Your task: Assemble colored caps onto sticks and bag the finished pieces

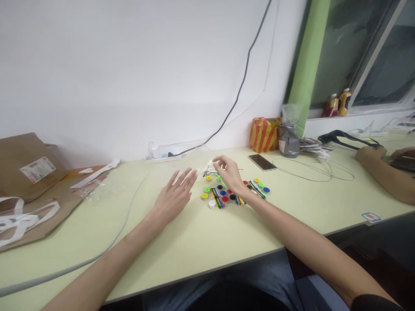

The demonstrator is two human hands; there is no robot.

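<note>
My left hand (177, 195) hovers flat over the pale green table (201, 242), fingers stretched out and empty. Just to its right, my right hand (229, 171) pinches the edge of a clear plastic bag (207, 166) above a cluster of small round pots with coloured lids (227, 194). Coloured sticks or ties (216, 196) lie among the pots. The bag is thin and hard to make out.
A white power strip (162, 153) and grey cable (123, 229) lie left of centre. Brown paper bags (29, 181) sit at far left. A phone (262, 162), striped box (264, 134), plastic-wrapped jar (288, 136) and wire loop (311, 170) lie right. Another person's arms (385, 172) rest at far right.
</note>
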